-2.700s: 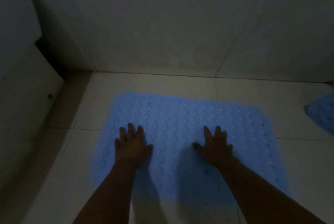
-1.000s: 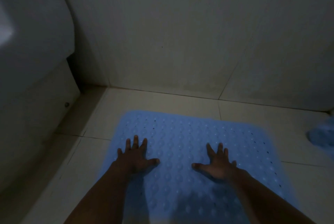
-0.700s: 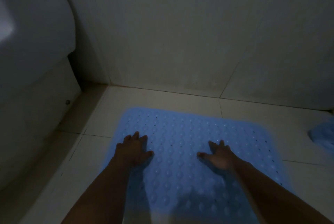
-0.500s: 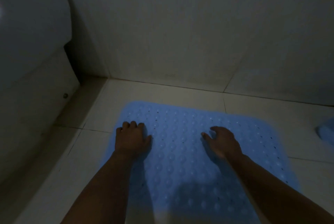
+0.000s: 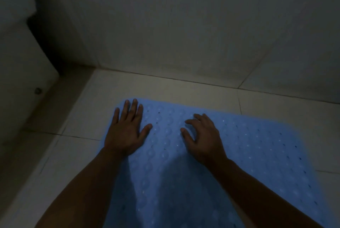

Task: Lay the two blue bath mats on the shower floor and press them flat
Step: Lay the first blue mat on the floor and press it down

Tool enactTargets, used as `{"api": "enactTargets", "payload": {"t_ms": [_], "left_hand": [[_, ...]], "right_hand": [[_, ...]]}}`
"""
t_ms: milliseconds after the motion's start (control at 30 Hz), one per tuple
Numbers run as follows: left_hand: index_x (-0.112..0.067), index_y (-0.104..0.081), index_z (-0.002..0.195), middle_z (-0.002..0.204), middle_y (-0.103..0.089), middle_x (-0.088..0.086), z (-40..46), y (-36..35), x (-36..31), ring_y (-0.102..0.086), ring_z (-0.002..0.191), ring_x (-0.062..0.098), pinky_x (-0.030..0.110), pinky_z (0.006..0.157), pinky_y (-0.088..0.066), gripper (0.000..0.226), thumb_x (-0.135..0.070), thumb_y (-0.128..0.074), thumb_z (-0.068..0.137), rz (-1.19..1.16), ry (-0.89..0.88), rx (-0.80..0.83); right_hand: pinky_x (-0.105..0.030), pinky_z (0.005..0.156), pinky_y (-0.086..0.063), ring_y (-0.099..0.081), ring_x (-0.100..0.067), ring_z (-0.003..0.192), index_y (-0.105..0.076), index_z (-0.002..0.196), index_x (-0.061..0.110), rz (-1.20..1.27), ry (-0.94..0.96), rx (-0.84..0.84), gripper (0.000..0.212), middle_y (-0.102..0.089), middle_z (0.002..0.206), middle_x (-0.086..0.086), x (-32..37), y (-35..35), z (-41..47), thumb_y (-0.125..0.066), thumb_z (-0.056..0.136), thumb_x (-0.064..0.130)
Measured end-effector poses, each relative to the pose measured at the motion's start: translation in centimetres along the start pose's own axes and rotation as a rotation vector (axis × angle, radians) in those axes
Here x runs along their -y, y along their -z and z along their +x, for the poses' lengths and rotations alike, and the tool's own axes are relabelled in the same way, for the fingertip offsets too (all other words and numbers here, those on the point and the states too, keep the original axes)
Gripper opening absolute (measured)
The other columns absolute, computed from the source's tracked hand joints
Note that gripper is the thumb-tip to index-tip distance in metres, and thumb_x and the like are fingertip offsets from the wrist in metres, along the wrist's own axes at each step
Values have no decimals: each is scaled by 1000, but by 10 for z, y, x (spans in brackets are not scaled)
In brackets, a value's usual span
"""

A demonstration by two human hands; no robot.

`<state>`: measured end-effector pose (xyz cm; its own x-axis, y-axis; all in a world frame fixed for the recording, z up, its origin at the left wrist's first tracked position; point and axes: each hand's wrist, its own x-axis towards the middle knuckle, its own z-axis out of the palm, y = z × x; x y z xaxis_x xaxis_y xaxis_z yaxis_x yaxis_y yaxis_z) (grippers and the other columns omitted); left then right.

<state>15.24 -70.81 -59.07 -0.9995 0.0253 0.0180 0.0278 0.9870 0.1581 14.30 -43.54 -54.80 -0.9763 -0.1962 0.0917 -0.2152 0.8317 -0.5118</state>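
A blue bath mat, dimpled and dotted with small holes, lies spread on the pale tiled shower floor, its far edge near the foot of the back wall and its far left corner rounded. The left hand lies palm down on that far left corner, fingers straight and close together, thumb spread to the side, pressing on the mat and holding nothing. The right hand rests on the mat just to the right of it, nearer the far edge's middle; its fingers are loosely bent with the tips touching the surface, gripping nothing. A raised kerb runs along the floor's left side. The light is dim.
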Motion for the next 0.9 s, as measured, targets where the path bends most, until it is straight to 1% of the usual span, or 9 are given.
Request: {"api": "enactTargets", "payload": {"t_ms": [100,167,300,367,467,600,733,833,900], "left_hand": [[-17,1,162,169,14,5,-1,0,-1,20,155,21,54,125,6,82,-70,-10,100,53,-35,21],[-12,-5,162,170,9,8,-1,1,0,15,156,21,54,126,3,85,-70,-11,100,59,-44,44],[-8,-10,161,170,4,8,-2,1,4,8,157,21,51,127,-1,89,-71,-15,99,15,-59,43],[-7,-11,161,170,2,8,-1,2,4,6,157,21,51,127,-3,90,-72,-13,98,21,-56,41],[-6,-12,161,170,2,8,1,1,3,4,157,21,50,127,-3,92,-72,-11,97,9,-61,48],[-6,-13,161,170,1,7,2,4,1,5,157,20,50,127,-3,92,-73,-11,97,-7,-66,59],[-9,-9,161,170,3,6,2,6,-2,6,157,19,49,127,-2,90,-73,-10,98,-7,-58,76],[-8,-13,161,170,-2,7,3,7,-2,1,157,20,49,127,-3,89,-72,-15,99,-13,-58,68],[-9,-12,161,170,-2,7,2,9,-2,1,157,20,47,127,-2,88,-71,-17,98,-16,-50,106]], "right_hand": [[-48,114,-39,-49,-31,136,-71,118,22,7,36,-40,46,-63,136,-10,0,-9,-8,-50,94,56],[-51,109,-43,-52,-34,134,-71,117,21,-5,47,-30,43,-64,133,-11,2,-8,-11,-52,96,53],[-50,110,-43,-47,-31,139,-69,118,25,-37,-25,-1,42,-61,137,-8,10,2,-15,-51,96,55],[-50,110,-42,-46,-30,139,-69,118,26,-42,-62,-5,43,-61,138,-7,13,4,-18,-49,95,57],[-50,112,-42,-45,-30,140,-69,119,27,-43,-115,-30,45,-60,139,-6,14,3,-23,-48,95,59],[-50,115,-37,-40,-29,145,-67,120,28,-41,-179,-24,48,-57,143,-5,16,-4,-31,-43,94,61],[-50,116,-36,-37,-25,147,-65,121,30,-35,-167,-1,47,-55,145,-1,17,-12,-29,-42,94,61],[-48,111,-42,-45,-27,141,-69,115,28,-52,-99,-37,41,-61,138,-2,19,-19,-22,-47,95,56],[-46,107,-46,-49,-26,137,-70,113,27,-50,-92,-63,39,-63,134,-2,23,-17,-14,-49,94,55]]}}
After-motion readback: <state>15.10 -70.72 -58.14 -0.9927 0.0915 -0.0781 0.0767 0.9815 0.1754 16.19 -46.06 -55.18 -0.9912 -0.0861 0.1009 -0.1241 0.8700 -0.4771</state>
